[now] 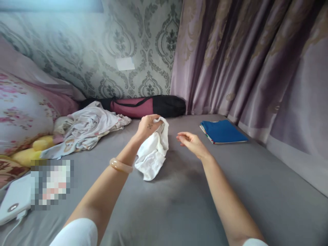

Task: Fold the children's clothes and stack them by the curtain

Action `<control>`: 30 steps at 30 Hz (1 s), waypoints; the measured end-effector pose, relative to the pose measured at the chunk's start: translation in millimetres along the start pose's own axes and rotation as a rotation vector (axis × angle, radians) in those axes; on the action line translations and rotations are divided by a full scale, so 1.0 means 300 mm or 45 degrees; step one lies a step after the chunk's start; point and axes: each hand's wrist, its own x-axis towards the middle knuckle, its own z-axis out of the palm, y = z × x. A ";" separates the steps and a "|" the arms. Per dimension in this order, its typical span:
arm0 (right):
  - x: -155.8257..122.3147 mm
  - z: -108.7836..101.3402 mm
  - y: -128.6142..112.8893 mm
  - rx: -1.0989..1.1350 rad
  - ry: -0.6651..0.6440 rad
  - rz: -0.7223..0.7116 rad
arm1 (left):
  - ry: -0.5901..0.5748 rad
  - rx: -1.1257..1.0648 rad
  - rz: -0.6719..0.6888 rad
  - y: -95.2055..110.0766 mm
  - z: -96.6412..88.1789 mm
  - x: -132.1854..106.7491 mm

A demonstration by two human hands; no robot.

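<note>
My left hand is closed on the top edge of a crumpled white cloth, which hangs down over the grey bedsheet. Its folds hide whether it is a garment. A pale bangle circles my left wrist. To the right of the cloth, my right hand hovers apart from it, fingers loosely bent and holding nothing.
A folded blue cloth item lies on the grey bedsheet near the purple curtain. Along the wall stretches a maroon-and-black bag. Crumpled clothes, a floral pillow and a white power bank with cable sit left.
</note>
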 end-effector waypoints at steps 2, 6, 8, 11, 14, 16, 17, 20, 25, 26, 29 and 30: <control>0.008 0.034 0.003 -0.004 -0.065 -0.022 | 0.144 -0.031 0.025 0.018 -0.060 0.035; 0.042 0.115 -0.009 -0.002 -0.308 -0.090 | 0.291 -0.095 0.121 0.061 -0.164 0.090; 0.063 0.145 -0.026 -0.015 -0.259 -0.074 | 0.330 -0.130 0.148 0.079 -0.206 0.104; 0.093 0.155 -0.068 -0.053 -0.119 -0.062 | 0.395 -0.171 0.170 0.091 -0.267 0.118; 0.122 0.122 -0.135 -0.125 -0.049 -0.085 | 0.502 -0.162 0.196 0.084 -0.333 0.132; 0.147 0.084 -0.191 -0.181 0.036 -0.132 | 0.572 -0.186 0.204 0.070 -0.376 0.137; 0.161 0.065 -0.221 -0.217 0.090 -0.171 | 0.582 -0.224 0.188 0.062 -0.395 0.137; 0.210 0.013 -0.308 -0.332 0.250 -0.334 | 0.481 -0.382 0.019 0.039 -0.437 0.125; 0.281 -0.043 -0.422 -0.660 0.431 -0.665 | 0.263 -0.603 -0.178 0.003 -0.452 0.101; 0.288 -0.050 -0.442 -0.750 0.449 -0.713 | 0.244 -0.642 -0.180 -0.005 -0.450 0.101; 0.292 -0.069 -0.491 -1.006 0.500 -0.801 | 0.215 -0.682 -0.189 -0.031 -0.444 0.109; 0.291 -0.074 -0.504 -1.076 0.510 -0.819 | 0.197 -0.669 -0.203 -0.038 -0.445 0.112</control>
